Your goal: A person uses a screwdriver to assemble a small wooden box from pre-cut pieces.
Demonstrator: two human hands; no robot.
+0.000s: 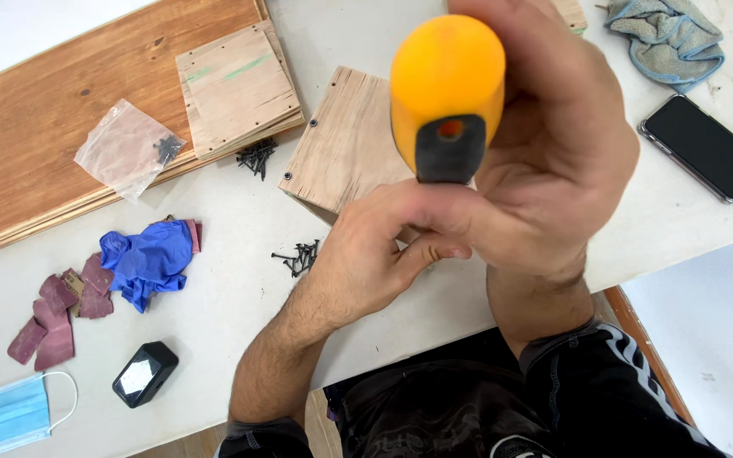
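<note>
Right hand (553, 144): grip wrapped round the orange, black-ended plastic tool handle (447, 89).
Left hand (383, 246): fingers curled, pinching beneath it.
Handle: above the pale plywood square (345, 144).
Black screws (299, 257): at nine o'clock, on the white desk (214, 314).

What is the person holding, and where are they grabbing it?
The right hand grips an orange-handled tool by its handle; left hand steadies below.

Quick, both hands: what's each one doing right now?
Right hand: closed around the orange tool handle.
Left hand: fingers curled under the handle, by the wood panel; what it grips cannot be told.
</note>
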